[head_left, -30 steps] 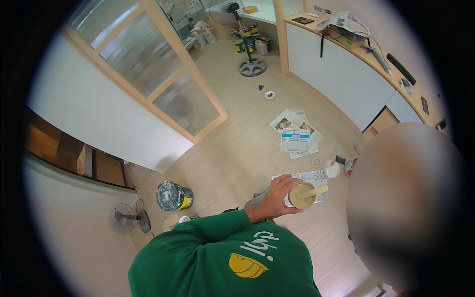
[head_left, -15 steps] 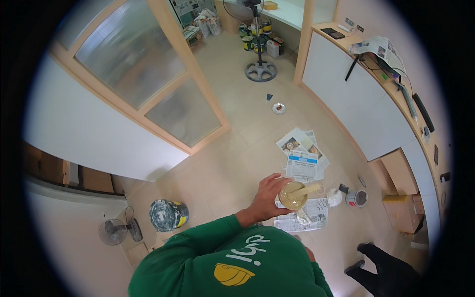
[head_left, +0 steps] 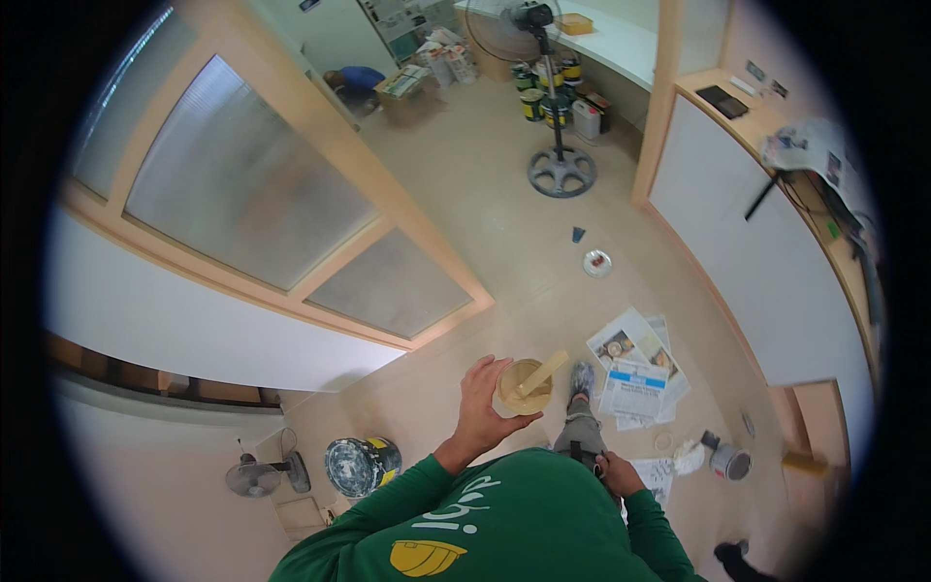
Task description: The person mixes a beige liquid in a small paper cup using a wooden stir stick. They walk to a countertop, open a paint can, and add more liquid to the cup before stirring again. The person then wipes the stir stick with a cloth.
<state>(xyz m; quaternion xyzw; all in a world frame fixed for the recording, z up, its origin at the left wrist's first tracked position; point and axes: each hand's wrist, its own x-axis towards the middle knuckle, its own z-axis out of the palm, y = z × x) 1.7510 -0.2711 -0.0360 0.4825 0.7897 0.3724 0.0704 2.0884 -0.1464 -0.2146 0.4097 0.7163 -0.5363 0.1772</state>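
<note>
My left hand is closed around a see-through cup of tan liquid, held up in front of my green shirt. A flat pale wooden stick stands tilted in the cup and pokes out over its rim. Lower down at my hip, my right hand rests against my grey trousers beside something dark at the waist. Its fingers are partly hidden, so its grip cannot be made out. One of my shoes shows beyond the cup.
Newspaper sheets lie on the floor to the right, near a tin. A paint-smeared bucket and small fan stand at left. A frosted-glass door stands ahead. Beyond are a pedestal fan and a crouching person.
The cup and my left hand have moved left in the picture. My right hand has come into view at my hip, and my foot now shows. The room has shifted as I moved.
</note>
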